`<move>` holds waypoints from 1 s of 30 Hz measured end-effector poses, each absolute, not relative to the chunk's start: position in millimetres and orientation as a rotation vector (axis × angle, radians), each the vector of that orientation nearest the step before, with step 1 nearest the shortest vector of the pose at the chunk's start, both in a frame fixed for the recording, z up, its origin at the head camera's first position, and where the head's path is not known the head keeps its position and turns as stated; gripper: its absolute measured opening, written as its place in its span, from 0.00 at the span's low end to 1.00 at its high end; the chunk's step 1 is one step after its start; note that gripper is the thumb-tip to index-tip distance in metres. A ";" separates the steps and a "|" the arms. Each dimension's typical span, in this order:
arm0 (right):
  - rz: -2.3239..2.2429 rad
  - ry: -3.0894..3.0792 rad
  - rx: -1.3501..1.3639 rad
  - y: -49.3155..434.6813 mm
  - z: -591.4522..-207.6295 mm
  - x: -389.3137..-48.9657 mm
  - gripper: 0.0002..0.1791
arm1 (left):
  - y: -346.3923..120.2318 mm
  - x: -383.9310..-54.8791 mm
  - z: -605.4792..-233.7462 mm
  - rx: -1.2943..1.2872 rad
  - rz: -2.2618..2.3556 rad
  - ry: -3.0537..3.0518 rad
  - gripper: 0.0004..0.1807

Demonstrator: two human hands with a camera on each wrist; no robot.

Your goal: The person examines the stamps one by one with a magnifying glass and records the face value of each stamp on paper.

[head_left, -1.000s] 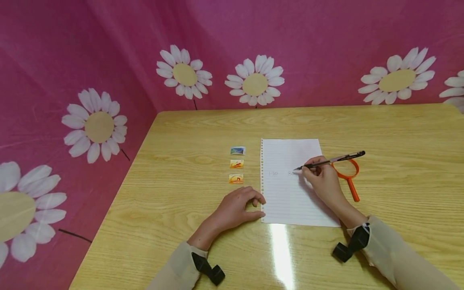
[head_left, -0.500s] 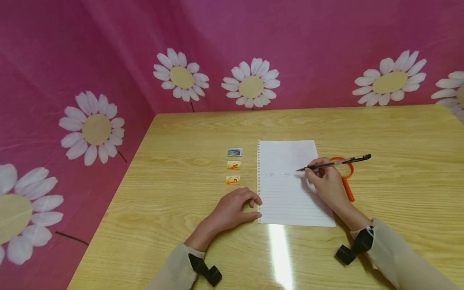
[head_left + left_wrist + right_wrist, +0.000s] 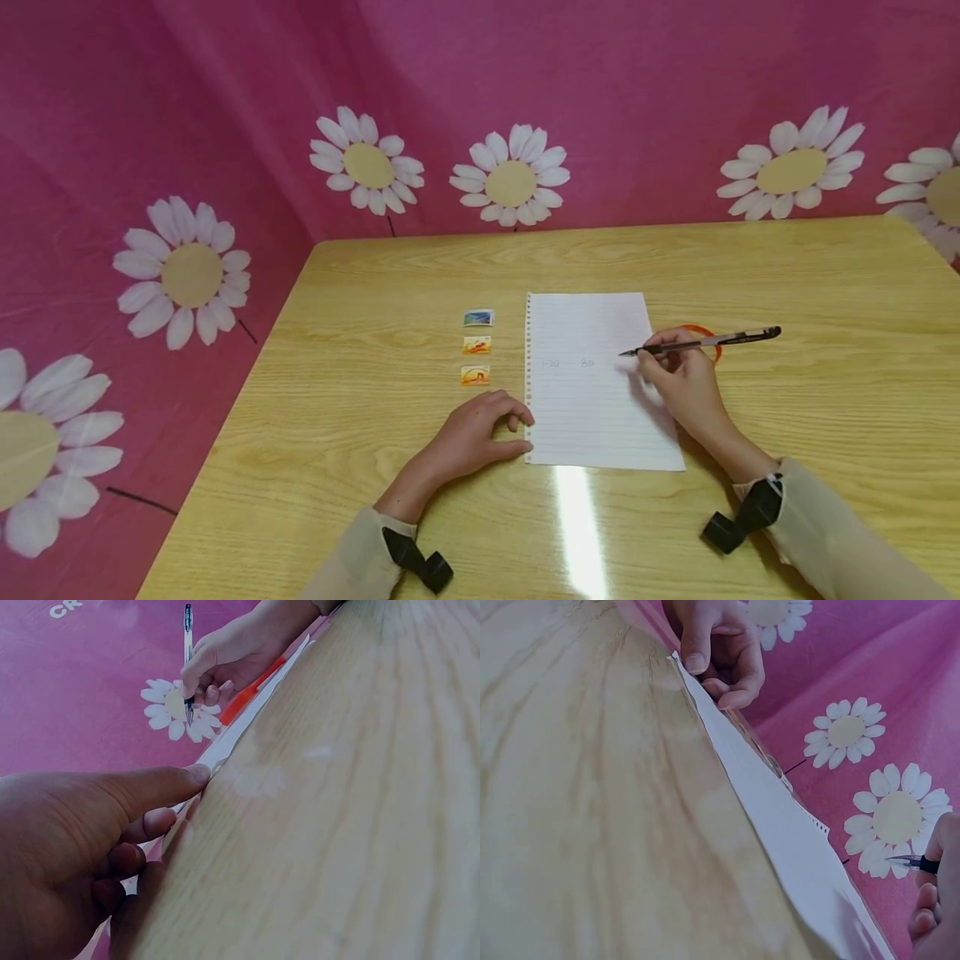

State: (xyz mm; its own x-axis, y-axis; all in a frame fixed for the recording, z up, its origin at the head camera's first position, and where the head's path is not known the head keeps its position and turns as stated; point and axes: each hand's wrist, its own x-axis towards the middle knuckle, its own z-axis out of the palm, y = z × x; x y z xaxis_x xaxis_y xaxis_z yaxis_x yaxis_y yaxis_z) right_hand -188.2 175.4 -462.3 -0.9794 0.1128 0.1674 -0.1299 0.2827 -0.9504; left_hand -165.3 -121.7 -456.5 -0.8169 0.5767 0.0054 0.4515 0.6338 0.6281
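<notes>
My right hand [image 3: 686, 385] pinches a black gel pen [image 3: 738, 337] between thumb and fingers. The pen's tip hangs just above a sheet of lined paper [image 3: 585, 421], right of two small pencil-thin handwritten figures, the second reading 80. In the right wrist view a gap shows between pen tip and sheet. My left hand [image 3: 480, 435] rests at the sheet's punched left edge, its thumb [image 3: 196, 774] on the paper and its other fingers loosely bent. Behind my right hand lies an orange magnifying glass [image 3: 701, 329], mostly hidden; its orange handle [image 3: 238, 706] shows in the left wrist view.
Left of the sheet, three small stamp-like pictures lie in a column: a blue one [image 3: 478, 317], then a yellow-red one [image 3: 476, 345] and another yellow-red one [image 3: 476, 376]. A pink flowered cloth [image 3: 630, 108] borders the wooden table [image 3: 337, 358] at back and left.
The pen tip has lifted off the second figure and moved right with my right hand, which now covers more of the magnifying glass. My left hand keeps its place on the sheet's edge.
</notes>
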 end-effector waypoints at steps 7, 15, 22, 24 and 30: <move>1.718 -2.321 0.067 181.2 -461.0 -187.7 0.08 | -121.4 -166.0 -456.4 0.853 0.954 2.652 0.12; 1.670 -2.273 0.068 197.3 -459.6 -186.6 0.06 | -121.5 -165.6 -455.1 0.824 0.963 2.646 0.12; 1.601 -2.308 0.024 210.2 -458.0 -184.8 0.06 | -121.3 -165.9 -456.0 0.831 0.973 2.645 0.12; 1.601 -2.317 0.014 213.5 -458.1 -184.1 0.05 | -121.3 -165.8 -456.2 0.831 0.972 2.647 0.12; 1.633 -2.288 0.001 223.2 -458.9 -182.1 0.06 | -121.7 -164.4 -456.3 0.828 0.986 2.640 0.11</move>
State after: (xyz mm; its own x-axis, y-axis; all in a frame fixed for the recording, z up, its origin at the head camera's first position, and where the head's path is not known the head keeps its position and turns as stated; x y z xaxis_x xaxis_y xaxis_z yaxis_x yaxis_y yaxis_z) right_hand -182.1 223.2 -458.9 -0.9459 0.1882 0.2643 -0.1888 0.3431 -0.9201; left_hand -164.4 -121.7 -456.3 -0.8219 0.5696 0.0046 0.4332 0.6199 0.6543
